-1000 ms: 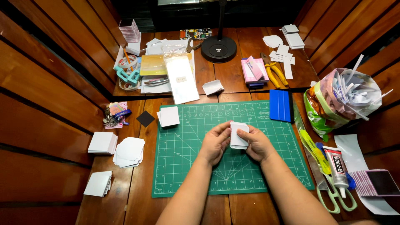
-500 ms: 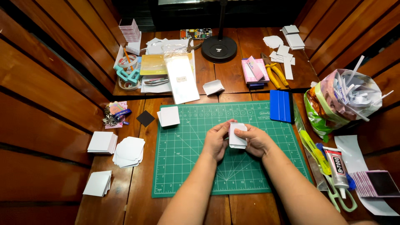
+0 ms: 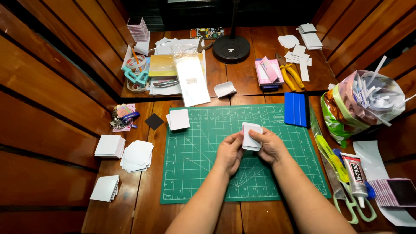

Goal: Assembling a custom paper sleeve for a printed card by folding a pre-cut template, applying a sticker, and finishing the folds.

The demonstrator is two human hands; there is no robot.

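Card stack [image 3: 251,136] held in both hands over the middle of the green cutting mat [image 3: 195,173].

Largest first: the mat fills the wooden table [image 3: 143,216]; a scrap bag [image 3: 359,104] sits at 3 o'clock, a black lamp base [image 3: 231,48] at 12, loose white card piles [image 3: 136,155] at 9, a blue scraper [image 3: 295,109] at 2, a glue tube [image 3: 356,173] at 4. Since a second ago the stack has barely shifted, so the handling goes on in place. The left hand [image 3: 229,152] pinches its left edge; the right hand [image 3: 271,146] clasps its right side, fingers closed on it.
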